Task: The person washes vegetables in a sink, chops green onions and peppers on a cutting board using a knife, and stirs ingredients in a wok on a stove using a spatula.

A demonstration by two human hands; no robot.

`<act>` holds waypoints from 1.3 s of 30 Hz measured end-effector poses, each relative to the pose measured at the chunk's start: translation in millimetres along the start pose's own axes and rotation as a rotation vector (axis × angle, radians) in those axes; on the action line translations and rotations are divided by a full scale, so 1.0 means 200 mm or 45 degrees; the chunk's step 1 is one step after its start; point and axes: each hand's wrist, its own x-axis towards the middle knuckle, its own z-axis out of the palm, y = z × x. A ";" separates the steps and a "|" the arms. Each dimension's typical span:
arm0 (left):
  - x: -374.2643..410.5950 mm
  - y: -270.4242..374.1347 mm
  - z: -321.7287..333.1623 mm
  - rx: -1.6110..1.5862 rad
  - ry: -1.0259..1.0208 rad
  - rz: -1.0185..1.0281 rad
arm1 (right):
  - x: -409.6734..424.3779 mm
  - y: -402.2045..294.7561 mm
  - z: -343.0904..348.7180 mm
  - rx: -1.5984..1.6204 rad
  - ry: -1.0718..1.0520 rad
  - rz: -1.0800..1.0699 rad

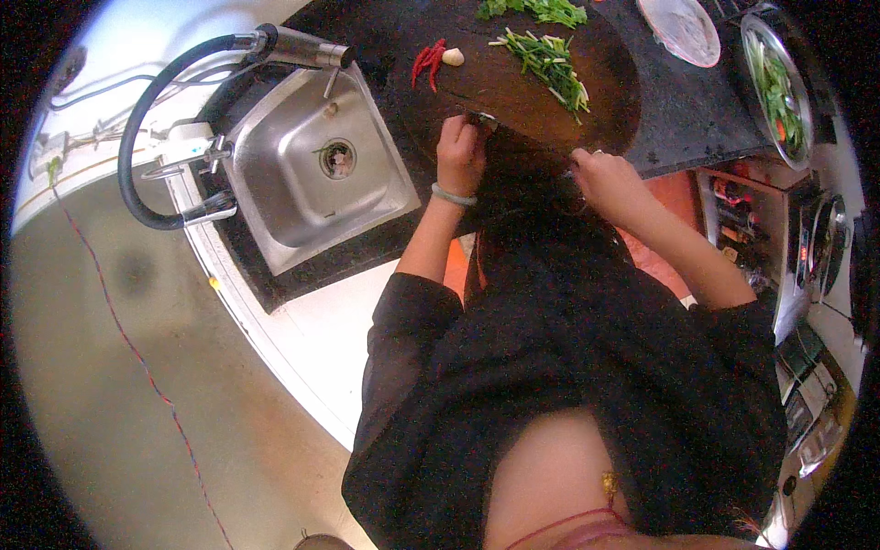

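My left hand, with a pale bangle at its wrist, is curled at the near edge of a round wooden chopping board. My right hand is closed to the right, at the board's front edge. Between them stretches black cloth, its upper edge running from one hand to the other; both hands appear to grip it. A small whitish patch shows at my left fingertips, too blurred to identify. On the board lie red chillies, a garlic clove, cut green stalks and leafy herbs.
To the left is a steel sink with a flexible-hose tap. A pale plate or shallow bowl sits on the dark countertop. At the right, a steel bowl holds greens. Shelves stand below the counter.
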 end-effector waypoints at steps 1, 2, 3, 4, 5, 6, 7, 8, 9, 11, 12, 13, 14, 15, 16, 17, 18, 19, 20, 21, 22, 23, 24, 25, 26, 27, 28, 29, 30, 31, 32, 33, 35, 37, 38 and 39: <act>0.00 -0.01 0.00 -0.009 0.015 0.021 | 0.01 0.02 0.01 -0.003 0.012 -0.019; 0.00 -0.02 0.01 -0.018 0.030 0.042 | 0.02 0.03 0.02 -0.005 0.024 -0.038; -0.01 -0.02 0.01 -0.020 0.042 0.056 | 0.01 0.02 0.00 -0.011 0.010 -0.025; -0.02 -0.03 0.01 -0.019 0.050 0.046 | 0.00 -0.01 -0.03 -0.017 -0.004 -0.013; -0.02 -0.03 0.01 -0.017 0.058 0.036 | -0.01 -0.02 -0.04 -0.024 -0.018 0.000; -0.02 -0.02 0.02 -0.026 0.063 0.032 | 0.00 -0.01 -0.02 -0.006 -0.008 -0.011; -0.02 -0.02 0.02 -0.005 0.050 0.030 | 0.01 0.01 0.02 0.012 0.001 -0.022; -0.01 -0.01 0.01 0.017 0.036 0.028 | 0.01 0.02 0.04 0.030 0.011 -0.032; -0.01 -0.01 0.01 0.044 0.026 0.026 | 0.01 0.02 0.03 0.031 0.010 -0.031; 0.00 -0.01 0.01 -0.017 0.037 0.040 | 0.02 0.00 0.00 0.033 0.008 -0.027; -0.01 -0.02 0.01 -0.043 0.039 0.042 | 0.01 -0.02 -0.02 0.036 -0.014 -0.005; -0.02 -0.03 0.00 -0.027 0.038 0.040 | -0.01 -0.05 -0.05 0.038 -0.036 0.018; -0.03 -0.05 0.01 -0.010 0.037 0.038 | -0.02 -0.07 -0.06 0.041 -0.057 0.039; -0.02 -0.03 0.01 -0.009 0.031 0.044 | -0.01 -0.05 -0.04 0.036 -0.057 0.032; -0.01 -0.01 0.01 0.007 0.041 0.041 | 0.00 -0.01 0.00 0.032 -0.056 0.024; -0.01 0.01 0.01 0.023 0.051 0.039 | 0.01 0.02 0.02 0.028 -0.056 0.017; 0.00 0.02 -0.01 0.050 0.067 0.033 | 0.01 0.01 0.01 0.045 -0.068 0.026; 0.00 0.02 -0.01 0.043 0.060 0.046 | 0.01 -0.01 -0.02 0.062 -0.080 0.034; 0.01 0.01 0.00 0.035 0.052 0.059 | 0.00 -0.03 -0.04 0.080 -0.093 0.044; 0.00 0.01 -0.01 0.029 0.041 0.071 | -0.01 -0.04 -0.04 0.086 -0.092 0.061; 0.00 0.00 -0.01 0.046 0.043 0.065 | -0.02 -0.05 -0.03 0.093 -0.091 0.079; -0.01 0.00 -0.01 0.063 0.045 0.059 | -0.03 -0.06 -0.03 0.100 -0.091 0.098; -0.01 0.00 0.00 0.071 0.046 0.059 | -0.02 -0.04 -0.01 0.097 -0.085 0.066; -0.01 0.01 0.00 0.104 0.014 0.038 | 0.01 -0.02 0.01 0.094 -0.078 0.035; -0.02 0.01 0.00 0.136 -0.018 0.018 | 0.02 -0.01 0.02 0.091 -0.072 0.004; -0.03 0.01 -0.02 0.182 -0.048 -0.009 | 0.02 -0.02 0.01 0.079 -0.066 0.012; -0.03 -0.01 -0.02 0.154 -0.020 0.008 | 0.01 -0.05 -0.03 0.067 -0.060 0.020; -0.03 -0.02 -0.01 0.125 0.008 0.025 | 0.01 -0.07 -0.05 0.055 -0.055 0.027; -0.02 -0.02 -0.01 0.091 0.035 0.041 | 0.00 -0.07 -0.04 0.065 -0.070 0.044; -0.03 -0.02 -0.01 0.098 0.030 0.041 | -0.01 -0.08 -0.04 0.074 -0.085 0.060; -0.03 -0.02 -0.01 0.105 0.026 0.041 | -0.01 -0.08 -0.04 0.084 -0.101 0.076; -0.02 -0.01 -0.01 0.107 0.020 0.048 | -0.01 -0.06 -0.02 0.096 -0.104 0.071; -0.03 -0.01 0.00 0.116 0.010 0.083 | 0.02 -0.02 0.03 0.122 -0.110 0.059; -0.03 -0.02 -0.01 0.138 -0.025 0.072 | 0.03 -0.04 0.00 0.094 -0.120 0.075; -0.04 -0.03 -0.02 0.147 -0.059 0.048 | 0.02 -0.06 -0.02 0.080 -0.125 0.083; -0.04 -0.02 -0.02 0.151 -0.097 0.024 | 0.01 -0.07 -0.03 0.092 -0.129 0.088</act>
